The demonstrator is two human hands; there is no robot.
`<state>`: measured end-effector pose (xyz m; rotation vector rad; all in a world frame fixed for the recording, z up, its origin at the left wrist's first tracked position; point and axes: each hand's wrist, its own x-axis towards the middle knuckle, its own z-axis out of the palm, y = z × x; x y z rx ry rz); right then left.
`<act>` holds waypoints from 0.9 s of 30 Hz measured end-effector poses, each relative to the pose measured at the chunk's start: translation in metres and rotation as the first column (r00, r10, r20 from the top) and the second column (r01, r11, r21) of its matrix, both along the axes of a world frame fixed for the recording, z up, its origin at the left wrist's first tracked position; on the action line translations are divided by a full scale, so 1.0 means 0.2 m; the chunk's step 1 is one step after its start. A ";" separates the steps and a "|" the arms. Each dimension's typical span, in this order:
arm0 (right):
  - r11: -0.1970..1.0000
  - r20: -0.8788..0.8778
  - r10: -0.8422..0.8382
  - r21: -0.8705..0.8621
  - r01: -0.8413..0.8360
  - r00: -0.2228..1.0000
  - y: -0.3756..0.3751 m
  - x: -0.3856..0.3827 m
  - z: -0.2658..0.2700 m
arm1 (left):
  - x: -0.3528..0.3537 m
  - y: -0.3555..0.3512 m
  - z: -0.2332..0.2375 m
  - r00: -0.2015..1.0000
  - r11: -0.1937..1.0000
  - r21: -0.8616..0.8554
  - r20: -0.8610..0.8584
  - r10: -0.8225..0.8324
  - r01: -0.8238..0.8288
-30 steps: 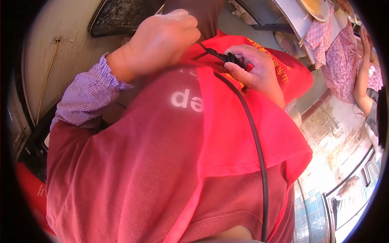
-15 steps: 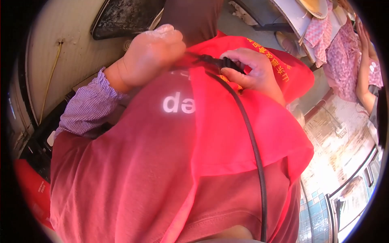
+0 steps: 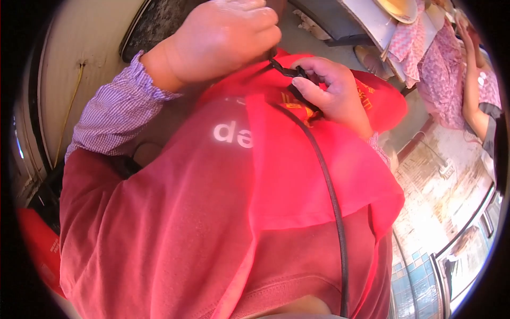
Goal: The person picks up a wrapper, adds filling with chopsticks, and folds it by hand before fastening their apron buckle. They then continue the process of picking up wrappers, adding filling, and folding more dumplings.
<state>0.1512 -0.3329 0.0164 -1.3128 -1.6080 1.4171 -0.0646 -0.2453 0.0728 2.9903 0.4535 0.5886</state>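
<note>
My left hand (image 3: pixel 223 40) is closed in a fist, its back toward me and pale powder or residue on the knuckles. A thin black strap (image 3: pixel 281 68) runs from under its fingers to my right hand (image 3: pixel 337 87). That hand pinches a black piece, perhaps a buckle or clip, between thumb and fingers; its exact kind is partly hidden. Both hands are in front of the red apron (image 3: pixel 319 175) with yellow lettering, worn over a dark red shirt (image 3: pixel 175 228). A black cord (image 3: pixel 332 196) hangs down the apron from the neck toward my right hand.
At the upper right is a white table (image 3: pixel 366 18) with a bowl (image 3: pixel 398 8) and pink patterned cloth (image 3: pixel 406 48). Another person's arm (image 3: pixel 470 85) shows at the far right. A dark tray-like object (image 3: pixel 151 26) lies at the upper left, beside a pale wall panel (image 3: pixel 87 37).
My left hand has moved up and to the right, and the strap between the hands shows more clearly. My right hand keeps its pinch, nearly in place.
</note>
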 end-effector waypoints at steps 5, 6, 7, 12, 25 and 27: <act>0.986 -0.077 -0.111 -0.132 0.101 0.991 -0.07 0.17 0.02 | 0.24 0.05 -0.04 0.981 0.982 -0.020 0.051 -0.187 0.188; 0.982 -0.049 -0.113 -0.159 0.104 0.992 -0.07 0.20 0.03 | 0.28 0.06 -0.01 0.978 0.980 -0.024 0.057 -0.198 0.200; 0.977 -0.025 -0.110 -0.188 0.103 0.994 -0.07 0.21 0.02 | 0.31 0.08 0.05 0.924 0.967 -0.212 -0.323 -0.203 0.139; 0.944 -0.170 -0.193 -0.302 0.135 0.966 -0.04 0.18 -0.12 | 0.09 -0.02 -0.22 0.997 0.965 -0.249 -0.010 0.079 -0.079; 0.958 -0.137 -0.113 -0.279 0.071 0.984 -0.01 0.14 -0.02 | 0.06 -0.01 -0.16 0.987 0.453 -0.880 -0.162 0.002 -0.145; 0.961 -0.151 -0.145 -0.257 0.103 0.978 -0.02 0.14 -0.03 | 0.13 -0.01 -0.18 0.990 0.398 -0.910 -0.139 -0.036 -0.114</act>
